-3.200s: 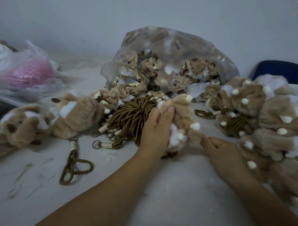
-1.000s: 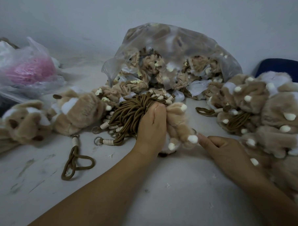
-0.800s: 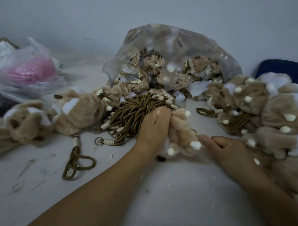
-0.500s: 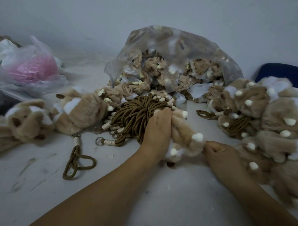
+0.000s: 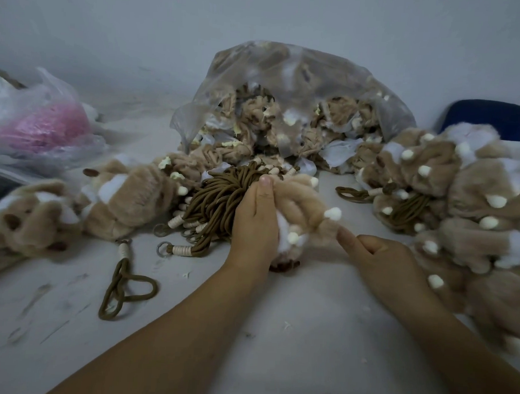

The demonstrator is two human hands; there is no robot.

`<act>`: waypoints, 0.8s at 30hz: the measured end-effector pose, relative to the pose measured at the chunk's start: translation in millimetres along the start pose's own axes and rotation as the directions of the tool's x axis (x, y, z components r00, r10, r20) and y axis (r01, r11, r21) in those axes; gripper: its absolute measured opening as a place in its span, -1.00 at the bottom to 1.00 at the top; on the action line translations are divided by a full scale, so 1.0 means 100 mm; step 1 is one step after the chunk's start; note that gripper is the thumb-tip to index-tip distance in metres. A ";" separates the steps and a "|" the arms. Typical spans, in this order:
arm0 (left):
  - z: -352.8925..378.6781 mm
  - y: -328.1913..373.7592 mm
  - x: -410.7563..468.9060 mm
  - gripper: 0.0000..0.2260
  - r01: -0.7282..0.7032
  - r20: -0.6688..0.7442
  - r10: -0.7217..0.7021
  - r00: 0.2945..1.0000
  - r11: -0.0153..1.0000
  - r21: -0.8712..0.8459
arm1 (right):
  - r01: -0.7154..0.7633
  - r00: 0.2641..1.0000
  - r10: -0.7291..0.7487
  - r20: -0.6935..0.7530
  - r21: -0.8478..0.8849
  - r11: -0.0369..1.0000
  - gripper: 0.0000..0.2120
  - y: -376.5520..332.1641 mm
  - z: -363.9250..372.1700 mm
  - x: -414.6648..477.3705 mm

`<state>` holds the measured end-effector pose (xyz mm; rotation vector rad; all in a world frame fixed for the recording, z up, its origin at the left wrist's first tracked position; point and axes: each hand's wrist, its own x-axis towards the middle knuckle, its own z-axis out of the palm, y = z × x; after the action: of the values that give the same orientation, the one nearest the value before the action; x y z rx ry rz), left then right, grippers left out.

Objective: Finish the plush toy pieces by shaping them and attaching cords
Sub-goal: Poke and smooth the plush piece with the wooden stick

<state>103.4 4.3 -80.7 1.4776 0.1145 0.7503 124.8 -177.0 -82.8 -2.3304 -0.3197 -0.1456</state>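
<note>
Dim, bluish, even light; soft shadows, wide-angle bending, and perhaps motion blur at right.

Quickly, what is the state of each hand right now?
Left hand: curled around the plush piece, gripping it.
Right hand: appears to pinch the right end of the same plush piece; slightly blurred.

cord bundle [image 5: 220,201] before open bag [image 5: 293,88], plush piles [image 5: 461,199] left and right

Tan plush piece [image 5: 301,200], white-tipped limbs, brown cord bundle [image 5: 217,201] just left of it
</note>
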 end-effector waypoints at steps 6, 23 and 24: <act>-0.07 0.09 0.01 -0.58 -0.007 0.006 0.006 1.000 0.992 0.127 | 0.057 0.998 -0.058 -0.021 -0.044 0.997 -0.28 0.04 -0.08 0.00; -0.01 0.09 -0.09 -0.75 -0.181 -0.003 0.219 0.976 0.814 0.552 | 0.021 1.000 -0.022 0.013 0.048 0.999 -0.33 -0.01 0.06 -0.06; -0.01 0.07 -0.10 -0.74 -0.179 -0.005 0.215 0.977 0.827 0.532 | 0.020 1.000 -0.021 0.012 0.052 0.998 -0.33 -0.01 0.06 -0.05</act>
<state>92.7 -0.5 -77.8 2.0166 0.2360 0.9885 119.5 -173.0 -88.1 -2.2778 -0.3495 -0.1318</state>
